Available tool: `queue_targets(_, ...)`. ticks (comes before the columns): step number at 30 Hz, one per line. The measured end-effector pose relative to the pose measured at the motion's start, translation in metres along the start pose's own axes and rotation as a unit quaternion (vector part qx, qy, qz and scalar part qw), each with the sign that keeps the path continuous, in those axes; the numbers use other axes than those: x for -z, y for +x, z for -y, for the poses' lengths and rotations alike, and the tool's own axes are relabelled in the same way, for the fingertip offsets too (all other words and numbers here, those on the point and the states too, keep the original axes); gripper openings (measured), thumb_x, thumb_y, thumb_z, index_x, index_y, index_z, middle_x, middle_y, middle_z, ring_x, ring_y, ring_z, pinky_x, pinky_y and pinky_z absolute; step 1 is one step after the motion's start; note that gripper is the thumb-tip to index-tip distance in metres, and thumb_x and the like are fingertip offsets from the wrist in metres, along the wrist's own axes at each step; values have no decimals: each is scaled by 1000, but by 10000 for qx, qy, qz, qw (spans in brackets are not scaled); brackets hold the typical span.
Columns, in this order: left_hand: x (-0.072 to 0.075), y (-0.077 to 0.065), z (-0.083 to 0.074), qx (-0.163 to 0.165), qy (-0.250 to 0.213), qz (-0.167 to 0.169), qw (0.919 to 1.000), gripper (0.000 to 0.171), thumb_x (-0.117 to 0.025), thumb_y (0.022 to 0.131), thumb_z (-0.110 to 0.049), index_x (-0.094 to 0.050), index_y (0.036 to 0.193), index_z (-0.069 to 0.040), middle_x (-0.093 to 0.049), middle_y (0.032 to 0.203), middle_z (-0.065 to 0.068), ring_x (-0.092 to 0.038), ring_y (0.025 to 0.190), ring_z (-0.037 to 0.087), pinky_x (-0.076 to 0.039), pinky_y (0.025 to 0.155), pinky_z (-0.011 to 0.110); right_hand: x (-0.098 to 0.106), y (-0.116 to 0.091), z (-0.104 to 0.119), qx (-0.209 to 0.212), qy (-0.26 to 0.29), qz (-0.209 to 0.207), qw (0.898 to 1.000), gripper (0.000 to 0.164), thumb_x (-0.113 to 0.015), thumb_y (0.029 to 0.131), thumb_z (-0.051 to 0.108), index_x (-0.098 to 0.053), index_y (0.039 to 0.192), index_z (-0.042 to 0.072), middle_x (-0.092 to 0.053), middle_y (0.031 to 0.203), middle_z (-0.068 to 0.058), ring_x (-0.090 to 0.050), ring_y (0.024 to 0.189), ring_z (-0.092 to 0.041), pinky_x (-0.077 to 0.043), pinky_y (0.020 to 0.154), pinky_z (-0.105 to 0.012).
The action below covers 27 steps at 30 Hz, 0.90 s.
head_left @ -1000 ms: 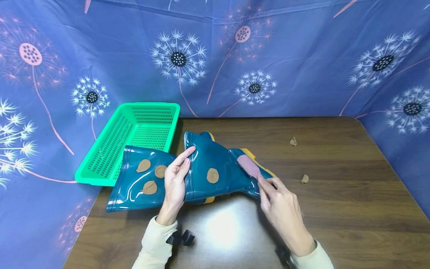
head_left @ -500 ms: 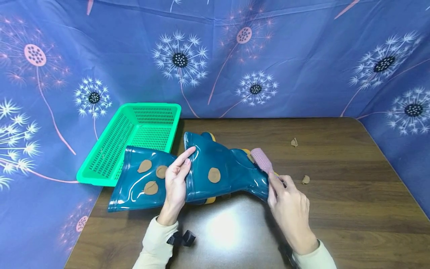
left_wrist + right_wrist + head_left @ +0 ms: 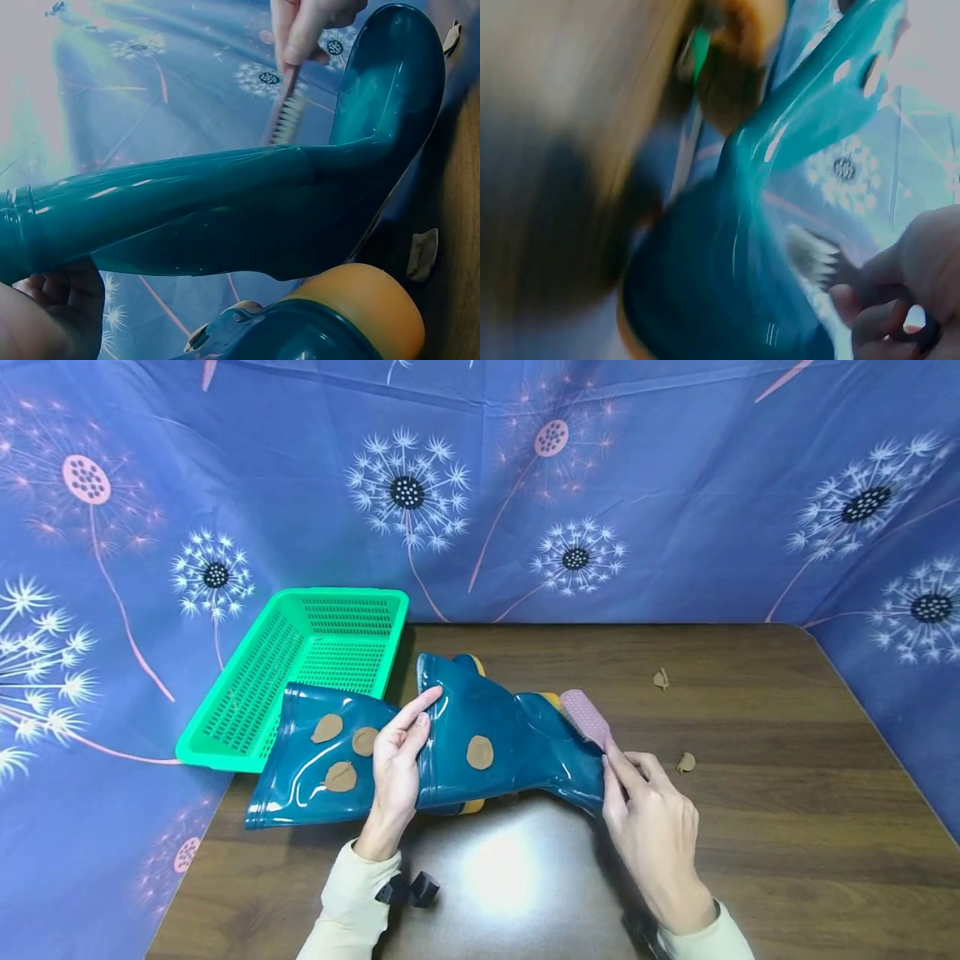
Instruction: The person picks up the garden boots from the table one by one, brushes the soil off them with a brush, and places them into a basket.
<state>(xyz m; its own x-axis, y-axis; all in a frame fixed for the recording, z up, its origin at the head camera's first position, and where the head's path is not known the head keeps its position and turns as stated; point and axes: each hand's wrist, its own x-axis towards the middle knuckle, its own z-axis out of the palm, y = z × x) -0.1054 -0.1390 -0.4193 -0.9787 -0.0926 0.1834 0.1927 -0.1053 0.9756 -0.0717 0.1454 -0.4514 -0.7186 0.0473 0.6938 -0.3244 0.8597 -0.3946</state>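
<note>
In the head view my left hand (image 3: 395, 768) grips the top of a teal rubber boot (image 3: 517, 735), thumb and forefinger along its opening, other fingers curled beneath. One round brown patch (image 3: 480, 752) sticks to its shaft; the toe points right. My right hand (image 3: 652, 827) pinches the handle of a pink brush (image 3: 587, 717) beside the boot's foot. Pale bristles (image 3: 286, 120) face the boot in the left wrist view. A second teal rubber boot (image 3: 300, 793) lies behind the left hand, bearing several brown patches (image 3: 327, 727), its shaft overlapping the basket's corner.
A green plastic basket (image 3: 217, 762) stands at the table's back left. Two brown flakes (image 3: 661, 679) lie on the wooden table (image 3: 787, 793), right of the boots. Behind the table hangs a blue dandelion-print cloth (image 3: 487, 510).
The brush has moved right along the held boot's foot, off its upper surface to the far edge near the yellow sole. My left hand keeps its grip on the boot.
</note>
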Motion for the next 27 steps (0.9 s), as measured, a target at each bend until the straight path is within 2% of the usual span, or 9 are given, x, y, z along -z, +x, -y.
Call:
queue_targets(3,0,0,0,-18,-1,5,10000,46,-44,115,-23,-54,154,0,-58,157,16,-74,120,12,-62,92,32,-3,-5,13,104,795,-92,9967,26,-78,91,6,-83,117,6,-78,94,-7,-63,58,-16,-45,48,-32)
queue_targets(6,0,0,0,5,50,11,10000,47,-44,115,-24,-53,154,1,-56,159,16,-73,123,14,-61,94,30,-8,-12,28,328,1490,-128,9882,27,-76,93,6,-81,119,3,-78,95,-6,-57,61,-7,-44,52,-19)
queue_targets(10,1,0,1,40,69,-11,10000,47,-42,115,-22,-52,154,2,-55,159,18,-72,124,14,-60,95,28,-13,-19,44,584,2133,-122,9752,27,-68,105,18,-79,121,0,-77,98,-7,-61,68,-9,-46,57,-14)
queue_targets(14,0,1,1,9,18,-17,10000,46,-41,115,-19,-53,153,4,-56,157,21,-72,123,11,-60,96,26,-15,-25,52,959,2657,90,9592,33,-61,109,23,-77,126,-1,-76,102,-9,-70,79,-16,-56,70,-17)
queue_targets(16,0,2,1,8,12,-38,10000,45,-41,115,-18,-53,153,4,-56,157,21,-71,123,11,-59,96,26,-16,-27,54,1177,2755,271,9537,33,-59,110,21,-76,128,0,-75,103,-9,-71,81,-17,-58,73,-18)
queue_targets(17,0,2,1,22,6,-54,10000,45,-41,115,-18,-53,153,3,-56,157,21,-71,124,12,-59,96,26,-16,-28,54,1216,2711,370,9541,34,-57,111,22,-76,129,1,-74,104,-9,-71,81,-16,-59,74,-18)
queue_targets(21,0,3,2,177,22,-153,9997,45,-41,114,-17,-54,153,2,-56,158,19,-71,125,16,-59,95,26,-17,-30,52,1067,2193,462,9687,39,-50,113,27,-77,129,3,-73,103,-7,-71,79,-15,-59,69,-18)
queue_targets(23,0,3,3,252,23,-195,9995,45,-41,114,-17,-54,153,1,-57,157,19,-71,126,18,-60,95,26,-16,-29,50,985,2077,451,9722,40,-50,113,28,-77,129,4,-73,104,-7,-72,80,-16,-59,70,-19)
queue_targets(27,0,3,3,265,-27,-268,9993,44,-40,114,-16,-55,152,1,-56,158,18,-69,129,19,-59,96,25,-16,-29,49,1422,2457,573,9571,36,-53,112,23,-76,129,2,-73,105,-8,-73,82,-17,-60,73,-19)
